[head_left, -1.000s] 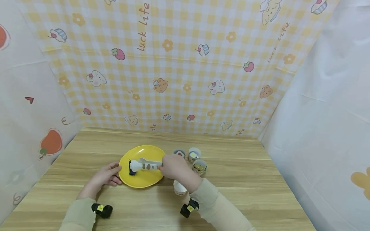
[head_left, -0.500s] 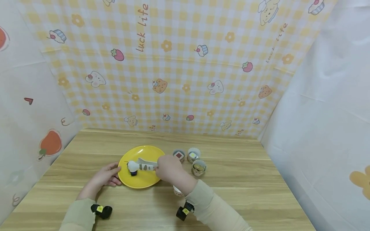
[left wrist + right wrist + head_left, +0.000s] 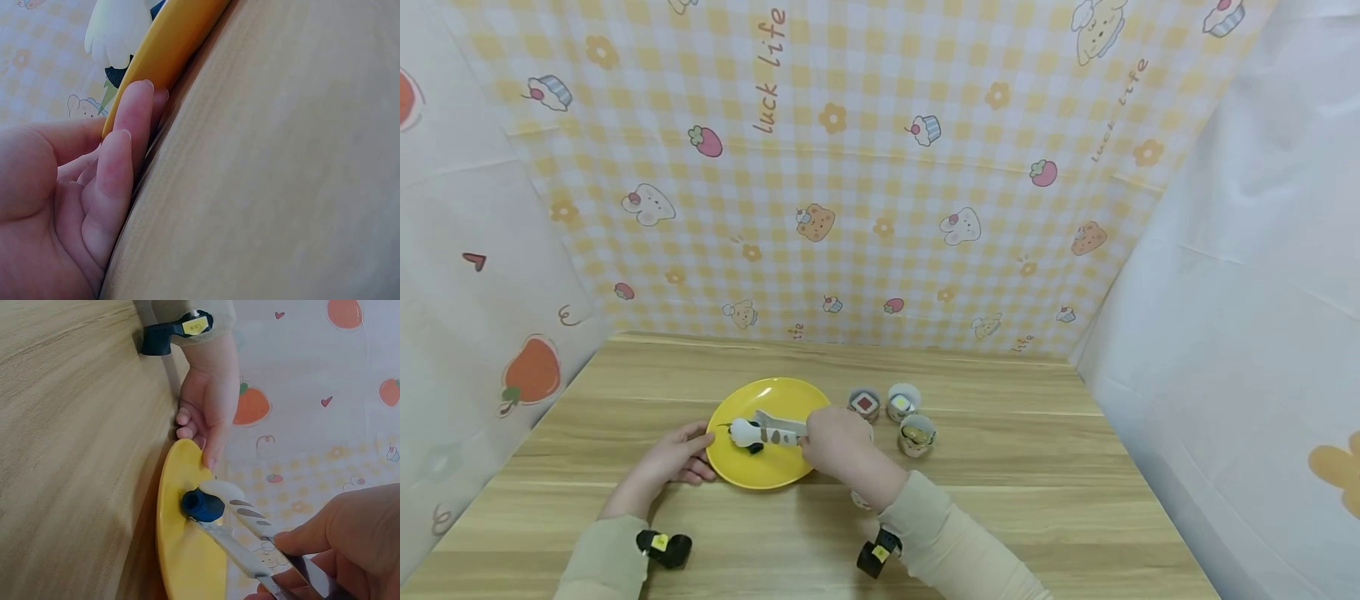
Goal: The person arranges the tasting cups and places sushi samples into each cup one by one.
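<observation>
My left hand (image 3: 681, 457) pinches the near-left rim of the yellow plate (image 3: 775, 392), thumb above and fingers beneath, as the left wrist view shows. In my right hand (image 3: 838, 437) is a pair of tongs (image 3: 780, 436) with white paw-shaped tips, reaching over the plate. A small dark blue-black piece (image 3: 203, 505), rounded with a hollow end, lies between the tong tips in the right wrist view. From the head only part of it shows beneath the tips. Whether it touches the plate I cannot tell.
Right of the plate stand small cups: one with a red-centred white square (image 3: 865, 403), one with a yellow-centred white piece (image 3: 901, 403), one with a yellowish piece (image 3: 916, 435). Another cup (image 3: 861, 501) is mostly hidden by my right arm. A patterned cloth (image 3: 880, 167) hangs behind.
My right hand and the tongs have shifted slightly left over the plate. The dark piece now shows less and sits differently under the tips. My left hand stays on the rim.
</observation>
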`<state>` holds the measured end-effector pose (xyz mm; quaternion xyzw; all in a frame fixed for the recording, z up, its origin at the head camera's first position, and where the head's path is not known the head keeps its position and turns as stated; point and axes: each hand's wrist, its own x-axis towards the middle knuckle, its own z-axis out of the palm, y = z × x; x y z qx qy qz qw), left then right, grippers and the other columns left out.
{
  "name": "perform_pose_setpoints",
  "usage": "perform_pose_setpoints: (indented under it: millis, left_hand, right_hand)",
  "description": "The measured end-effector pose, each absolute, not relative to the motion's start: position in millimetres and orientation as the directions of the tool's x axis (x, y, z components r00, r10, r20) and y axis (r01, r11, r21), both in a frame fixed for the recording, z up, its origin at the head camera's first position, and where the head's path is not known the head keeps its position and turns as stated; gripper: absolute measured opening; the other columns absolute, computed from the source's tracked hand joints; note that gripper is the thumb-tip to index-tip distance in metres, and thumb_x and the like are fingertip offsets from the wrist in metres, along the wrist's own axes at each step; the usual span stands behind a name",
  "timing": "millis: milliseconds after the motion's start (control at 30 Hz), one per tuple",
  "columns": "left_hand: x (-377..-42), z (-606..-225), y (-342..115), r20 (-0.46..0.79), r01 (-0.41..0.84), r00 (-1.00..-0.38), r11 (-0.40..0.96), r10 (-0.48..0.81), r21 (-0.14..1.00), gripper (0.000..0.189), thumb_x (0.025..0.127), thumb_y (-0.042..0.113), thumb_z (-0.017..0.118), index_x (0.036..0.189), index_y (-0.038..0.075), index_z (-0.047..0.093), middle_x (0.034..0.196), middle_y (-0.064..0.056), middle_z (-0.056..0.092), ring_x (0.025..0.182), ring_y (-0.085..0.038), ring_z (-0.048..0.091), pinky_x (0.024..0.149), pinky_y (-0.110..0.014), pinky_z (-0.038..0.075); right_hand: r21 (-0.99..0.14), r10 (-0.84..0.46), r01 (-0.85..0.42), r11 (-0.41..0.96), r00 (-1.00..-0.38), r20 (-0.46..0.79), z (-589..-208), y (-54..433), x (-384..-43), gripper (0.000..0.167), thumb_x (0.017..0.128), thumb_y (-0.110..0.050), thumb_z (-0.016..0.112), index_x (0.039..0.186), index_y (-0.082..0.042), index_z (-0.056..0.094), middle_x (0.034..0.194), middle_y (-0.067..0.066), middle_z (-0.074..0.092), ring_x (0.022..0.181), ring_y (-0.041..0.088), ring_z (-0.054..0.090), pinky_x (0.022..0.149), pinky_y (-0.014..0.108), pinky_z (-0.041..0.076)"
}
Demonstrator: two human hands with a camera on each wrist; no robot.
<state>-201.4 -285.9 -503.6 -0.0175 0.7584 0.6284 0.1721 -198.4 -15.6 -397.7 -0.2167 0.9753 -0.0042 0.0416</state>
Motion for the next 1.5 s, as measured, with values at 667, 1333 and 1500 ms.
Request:
perform_pose_setpoints:
  millis: [667,1333,1500]
  left_hand:
    - [-203,-504,-286,-0.292,-0.251,-0.94,0.219,0.179,0.943,0.057,0.104,0.019,0.039,0.145,-0.013,0.014,0.078,-0.011,0.062,0.063,-0.021,0.065,0.055,-0.031,0.054]
    - [-203,-507,-287,-0.295,-0.253,-0.937,0.22,0.185,0.942,0.059,0.105,0.021,0.039,0.145,-0.013,0.013,0.077,-0.01,0.062,0.062,-0.021,0.065,0.055,-0.031,0.055]
    - [-204,-507,-287,-0.299,-0.258,-0.936,0.219,0.185,0.941,0.058,0.105,0.02,0.039,0.145,-0.013,0.013,0.077,-0.01,0.062,0.063,-0.02,0.065,0.055,-0.03,0.055]
  right_hand:
    - [-0.002,-0.51,-0.512,0.859,-0.857,0.067,-411,-6,-202,0.039,0.092,-0.04,0.063,0.059,-0.02,0.055,0.054,-0.007,0.046,0.047,0.009,0.041,0.038,0.026,0.035]
    - [-0.009,-0.528,-0.53,0.848,-0.846,0.079,-409,2,-203,0.03,0.093,-0.039,0.062,0.07,-0.02,0.066,0.056,-0.008,0.047,0.048,0.008,0.041,0.039,0.023,0.033]
    - [-0.008,-0.528,-0.531,0.847,-0.844,0.092,-409,5,-203,0.028,0.092,-0.039,0.063,0.072,-0.02,0.068,0.057,-0.007,0.046,0.049,0.008,0.042,0.04,0.024,0.033]
